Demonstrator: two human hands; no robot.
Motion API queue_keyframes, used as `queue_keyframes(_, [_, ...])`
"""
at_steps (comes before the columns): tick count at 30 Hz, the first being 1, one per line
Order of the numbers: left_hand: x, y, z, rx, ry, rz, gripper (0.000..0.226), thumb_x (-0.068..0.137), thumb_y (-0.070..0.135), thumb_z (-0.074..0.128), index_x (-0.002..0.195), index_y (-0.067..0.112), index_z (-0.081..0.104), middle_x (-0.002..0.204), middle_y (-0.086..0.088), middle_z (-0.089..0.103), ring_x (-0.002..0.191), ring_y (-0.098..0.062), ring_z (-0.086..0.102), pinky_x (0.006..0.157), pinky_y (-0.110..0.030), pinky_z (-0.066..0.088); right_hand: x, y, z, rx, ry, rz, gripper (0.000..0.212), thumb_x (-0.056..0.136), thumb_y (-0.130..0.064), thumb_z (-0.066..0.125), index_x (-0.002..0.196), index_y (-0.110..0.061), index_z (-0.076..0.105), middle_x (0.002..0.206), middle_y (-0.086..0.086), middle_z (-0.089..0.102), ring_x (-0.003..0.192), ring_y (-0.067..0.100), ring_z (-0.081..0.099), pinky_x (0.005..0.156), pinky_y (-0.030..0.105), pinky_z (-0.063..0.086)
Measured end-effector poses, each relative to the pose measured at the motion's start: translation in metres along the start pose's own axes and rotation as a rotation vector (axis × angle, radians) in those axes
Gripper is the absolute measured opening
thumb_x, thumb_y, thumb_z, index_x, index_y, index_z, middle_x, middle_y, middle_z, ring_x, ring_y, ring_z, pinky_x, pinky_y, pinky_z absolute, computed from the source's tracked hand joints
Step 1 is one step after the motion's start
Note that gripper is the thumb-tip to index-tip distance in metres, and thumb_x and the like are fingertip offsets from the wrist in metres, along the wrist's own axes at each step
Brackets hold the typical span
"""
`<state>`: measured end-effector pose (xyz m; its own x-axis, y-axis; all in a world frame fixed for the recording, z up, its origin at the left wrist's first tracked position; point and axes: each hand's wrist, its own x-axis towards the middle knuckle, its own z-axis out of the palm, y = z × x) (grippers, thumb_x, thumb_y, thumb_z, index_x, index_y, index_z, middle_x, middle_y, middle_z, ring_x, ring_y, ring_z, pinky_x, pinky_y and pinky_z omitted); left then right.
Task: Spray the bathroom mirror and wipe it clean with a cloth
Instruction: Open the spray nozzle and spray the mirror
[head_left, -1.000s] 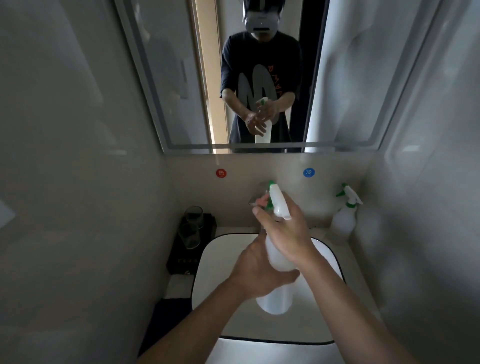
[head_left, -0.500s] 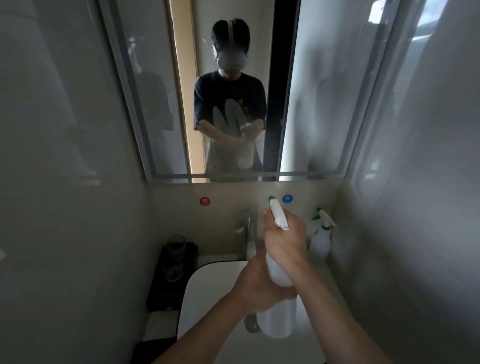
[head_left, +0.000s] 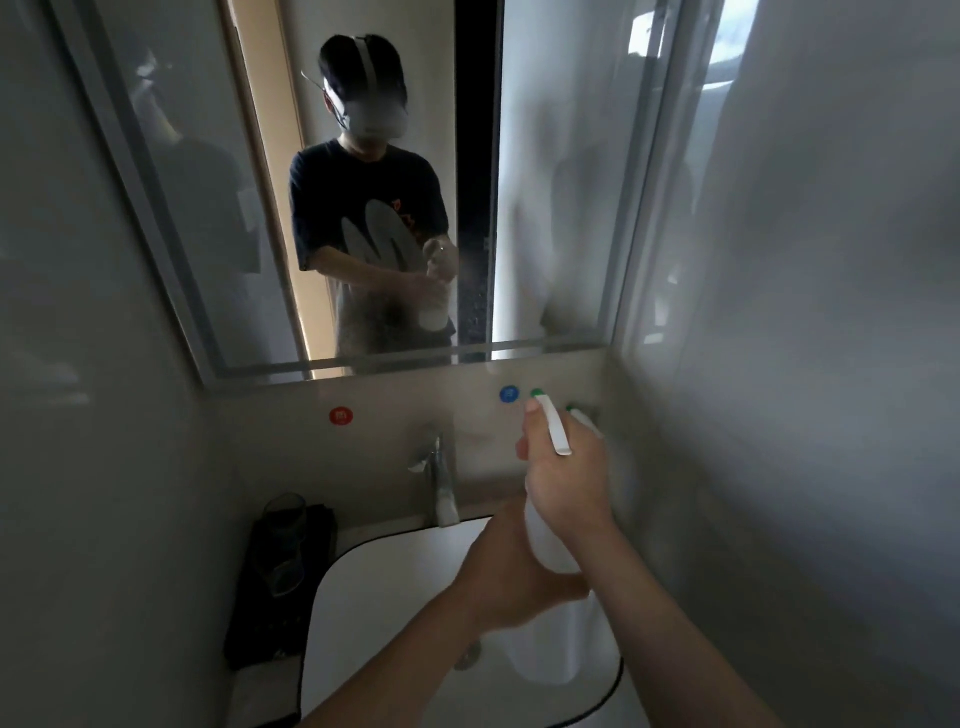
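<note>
A white spray bottle (head_left: 558, 644) with a green nozzle tip is upright over the sink, its head pointing toward the mirror (head_left: 550, 182). My right hand (head_left: 566, 478) grips the bottle's neck with fingers round the trigger. My left hand (head_left: 511, 577) holds the bottle's body from the left. The mirror fills the wall above; a fine mist of droplets shows on the glass near its lower middle. No cloth is identifiable in view.
A white sink (head_left: 395, 613) with a chrome tap (head_left: 439, 478) lies below. A glass (head_left: 283, 540) stands on a black tray (head_left: 275, 623) at the left. A second spray bottle (head_left: 584, 415) is mostly hidden behind my right hand. Walls close in left and right.
The view has tilted up, showing more mirror. Both hands and the bottle have shifted to the right, and spray mist has appeared on the glass.
</note>
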<state>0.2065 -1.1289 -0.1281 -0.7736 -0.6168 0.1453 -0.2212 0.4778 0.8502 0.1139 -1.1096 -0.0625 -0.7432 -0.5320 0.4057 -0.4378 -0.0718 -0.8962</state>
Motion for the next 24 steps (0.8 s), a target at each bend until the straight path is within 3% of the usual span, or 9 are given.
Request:
queue_keyframes(4, [0.006, 0.012, 0.015, -0.03, -0.042, 0.011, 0.071, 0.055, 0.057, 0.086, 0.113, 0.067, 0.047, 0.113, 0.045, 0.06, 0.108, 0.018, 0.058, 0.083, -0.007, 0.048, 0.008, 0.007, -0.023, -0.214, 0.063, 0.006, 0.06, 0.091, -0.062, 0.031, 0.068, -0.014, 0.057, 0.068, 0.004, 0.066, 0.072, 0.027, 0.064, 0.071, 0.04, 0.051])
queue_keyframes(7, [0.015, 0.02, 0.022, -0.018, -0.057, 0.022, 0.072, 0.055, 0.048, 0.088, 0.107, 0.073, 0.046, 0.108, 0.047, 0.059, 0.1, 0.02, 0.058, 0.075, -0.008, 0.05, 0.014, 0.01, -0.039, -0.151, 0.118, -0.068, 0.05, 0.095, -0.054, 0.039, 0.062, -0.018, 0.05, 0.061, 0.001, 0.058, 0.066, 0.027, 0.059, 0.067, 0.042, 0.05])
queue_keyframes(11, [0.034, 0.035, 0.032, -0.01, -0.078, 0.032, 0.069, 0.058, 0.042, 0.091, 0.121, 0.038, 0.062, 0.113, 0.019, 0.071, 0.104, 0.002, 0.067, 0.089, -0.037, 0.059, 0.027, 0.013, -0.055, -0.064, 0.159, -0.047, 0.05, 0.096, -0.05, 0.047, 0.08, -0.007, 0.066, 0.074, 0.006, 0.068, 0.074, 0.025, 0.065, 0.07, 0.04, 0.052])
queue_keyframes(13, [0.04, 0.041, 0.036, -0.046, -0.074, 0.031, 0.08, 0.053, 0.046, 0.093, 0.125, 0.034, 0.059, 0.117, 0.016, 0.071, 0.109, -0.005, 0.068, 0.093, -0.042, 0.058, 0.034, 0.012, -0.062, -0.04, 0.133, -0.032, 0.049, 0.094, -0.054, 0.045, 0.081, -0.011, 0.065, 0.073, 0.004, 0.066, 0.073, 0.022, 0.063, 0.069, 0.037, 0.05])
queue_keyframes(19, [0.049, 0.047, 0.045, -0.056, -0.103, 0.014, 0.083, 0.047, 0.051, 0.092, 0.122, 0.041, 0.058, 0.116, 0.021, 0.07, 0.107, 0.001, 0.068, 0.093, -0.04, 0.059, 0.049, 0.017, -0.074, 0.006, 0.1, 0.078, 0.05, 0.086, -0.059, 0.044, 0.079, -0.013, 0.064, 0.085, 0.008, 0.069, 0.084, 0.025, 0.065, 0.078, 0.037, 0.05])
queue_keyframes(24, [0.049, 0.046, 0.055, -0.028, -0.124, -0.011, 0.077, 0.048, 0.05, 0.091, 0.118, 0.04, 0.059, 0.11, 0.024, 0.071, 0.1, 0.005, 0.068, 0.088, -0.037, 0.061, 0.055, 0.029, -0.08, -0.091, 0.066, 0.108, 0.055, 0.093, -0.056, 0.042, 0.07, -0.009, 0.061, 0.07, 0.005, 0.066, 0.074, 0.029, 0.064, 0.072, 0.04, 0.051])
